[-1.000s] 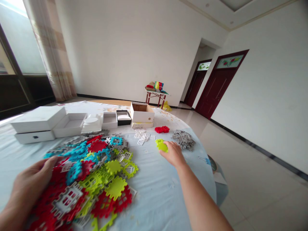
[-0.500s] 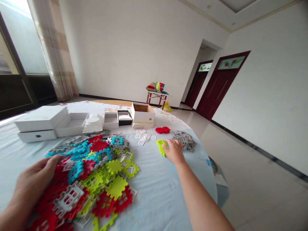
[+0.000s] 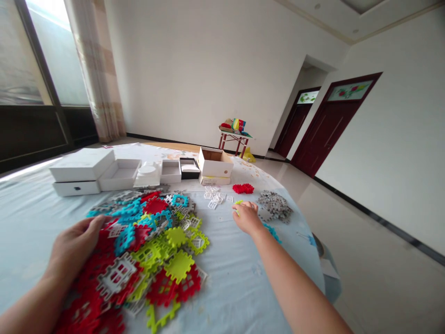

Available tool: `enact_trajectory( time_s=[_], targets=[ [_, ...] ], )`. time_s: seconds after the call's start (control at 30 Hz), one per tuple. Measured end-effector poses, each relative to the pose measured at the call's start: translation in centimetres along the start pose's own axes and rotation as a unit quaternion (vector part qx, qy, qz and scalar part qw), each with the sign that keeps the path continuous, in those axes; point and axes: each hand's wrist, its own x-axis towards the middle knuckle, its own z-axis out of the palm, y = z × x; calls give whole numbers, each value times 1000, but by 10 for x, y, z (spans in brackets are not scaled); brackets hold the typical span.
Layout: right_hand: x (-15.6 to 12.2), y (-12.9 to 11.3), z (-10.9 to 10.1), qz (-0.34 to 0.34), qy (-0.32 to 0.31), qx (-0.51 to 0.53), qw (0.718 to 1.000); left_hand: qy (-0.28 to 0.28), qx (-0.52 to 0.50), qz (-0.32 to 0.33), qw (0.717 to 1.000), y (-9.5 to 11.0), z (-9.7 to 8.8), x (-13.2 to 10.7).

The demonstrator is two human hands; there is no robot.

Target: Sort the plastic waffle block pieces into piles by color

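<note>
My right hand [image 3: 247,219] is over the bare cloth right of the pile, fingers closed on a lime-green interlocking building tile [image 3: 238,202] that they mostly cover. At the left edge of the large mixed pile is my left hand [image 3: 74,243], thumb and fingers drawn together against the red tiles [image 3: 88,269]; whatever they grip is hidden. Blue tiles [image 3: 127,211], lime-green tiles [image 3: 179,266] and grey tiles lie jumbled in the pile, some with window inserts. Beyond my right wrist are a heap of grey tiles [image 3: 276,206] and a few blue tiles [image 3: 273,233].
A small red group of tiles [image 3: 243,188] and white window inserts [image 3: 213,197] lie past my right hand. Along the back stand white boxes [image 3: 81,164], shallow trays [image 3: 121,171] and an upright open box [image 3: 216,167]. The round table's cloth edge [image 3: 314,241] curves on the right.
The camera view has turned slightly left. My right hand has closed over the lime-green tile and covers more of it. Blue tiles beside my right wrist now show. My left hand stays at the pile.
</note>
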Motion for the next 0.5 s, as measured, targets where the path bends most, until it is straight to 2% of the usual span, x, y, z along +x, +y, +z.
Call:
enact_trajectory(
  time_s=[0.1,0.2,0.3,0.37,0.5],
  targets=[
    [-11,-20,-13,-61,3,65,996,-18,-17,-19,1000,6,-1,-4],
    [-26,-47,-20,-163,-49,147,974,-20,-21,-20,999,11,-3,-9],
    [-39,-68,-16,-239,-101,180,949,-15,-20,-18,1000,12,-3,-11],
    [-45,-75,-10,-259,-112,174,944,-12,-19,-14,1000,10,-3,-9],
    [-48,-77,-4,-266,-96,166,945,1,0,4,1000,4,-1,-5]
  ],
)
